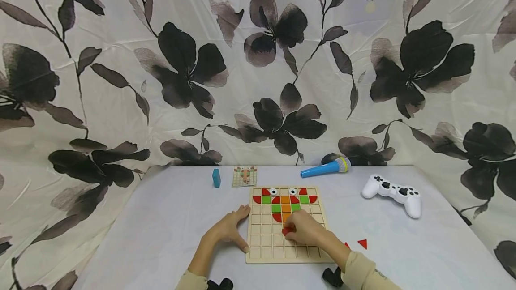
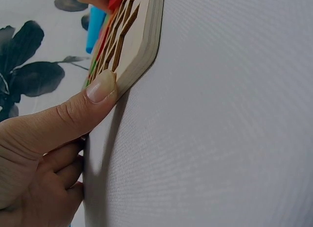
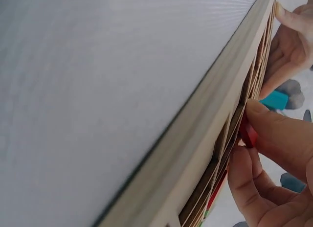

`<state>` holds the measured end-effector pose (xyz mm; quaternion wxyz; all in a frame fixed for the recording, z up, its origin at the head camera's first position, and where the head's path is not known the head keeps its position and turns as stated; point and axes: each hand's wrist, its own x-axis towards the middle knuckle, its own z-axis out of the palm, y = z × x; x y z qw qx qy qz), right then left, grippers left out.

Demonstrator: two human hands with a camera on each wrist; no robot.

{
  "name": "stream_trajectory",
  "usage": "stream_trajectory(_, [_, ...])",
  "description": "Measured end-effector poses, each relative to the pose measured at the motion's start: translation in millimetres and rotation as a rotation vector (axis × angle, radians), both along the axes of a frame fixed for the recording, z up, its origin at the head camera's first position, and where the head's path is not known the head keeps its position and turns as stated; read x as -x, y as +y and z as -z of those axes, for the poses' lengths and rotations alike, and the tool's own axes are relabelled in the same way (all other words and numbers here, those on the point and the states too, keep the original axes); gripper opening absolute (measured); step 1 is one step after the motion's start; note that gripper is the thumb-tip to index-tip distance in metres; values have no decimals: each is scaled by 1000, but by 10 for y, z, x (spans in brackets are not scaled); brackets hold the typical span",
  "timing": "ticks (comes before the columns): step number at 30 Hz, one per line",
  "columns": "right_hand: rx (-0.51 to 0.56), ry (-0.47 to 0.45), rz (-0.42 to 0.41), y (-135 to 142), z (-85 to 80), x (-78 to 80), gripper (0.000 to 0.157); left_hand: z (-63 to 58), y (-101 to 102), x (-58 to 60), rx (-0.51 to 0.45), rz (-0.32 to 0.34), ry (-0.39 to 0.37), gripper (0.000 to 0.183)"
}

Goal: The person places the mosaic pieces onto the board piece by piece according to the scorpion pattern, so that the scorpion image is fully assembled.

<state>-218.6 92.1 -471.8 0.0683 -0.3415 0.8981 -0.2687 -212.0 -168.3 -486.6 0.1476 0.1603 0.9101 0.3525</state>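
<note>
A square wooden grid board (image 1: 266, 239) lies on the table with red quarter-round, green and orange square tiles in its upper cells, plus two round eye pieces (image 1: 273, 191). My left hand (image 1: 230, 229) rests against the board's left edge, thumb and forefinger spread apart. In the left wrist view its thumb (image 2: 102, 90) presses the near corner. Over the middle of the grid, my right hand (image 1: 304, 229) pinches a small red tile (image 3: 248, 133) between thumb and fingers, just below the orange column. The fingers partly hide the tile's shape.
Beyond the board are a blue block (image 1: 216, 178), a pattern card (image 1: 244, 176) and a blue toy microphone (image 1: 324, 168). A white game controller (image 1: 393, 194) lies at the right. Red triangular tiles (image 1: 363, 244) lie near my right forearm. A floral cloth (image 1: 274, 79) hangs behind.
</note>
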Motion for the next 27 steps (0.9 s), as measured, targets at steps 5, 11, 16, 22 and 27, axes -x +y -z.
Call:
stream_trajectory(5, [21,-25,-1,17,13,12,20,-14,6,-9,10,2,-4,113])
stream_trajectory(11, [-11,-9,-13,17,3,7,21,-19,1,-15,4,8,5,112])
stream_trajectory(16, [-40,45,-36,1,-6,-25,14,-18,-9,-14,8,9,3,112])
stream_trajectory(22, [-67,59,-36,-14,-8,-54,16,-11,-9,-15,9,5,6,112])
stream_trajectory(27, [-91,62,-48,-26,-12,-85,12,-3,-5,-6,3,6,2,113])
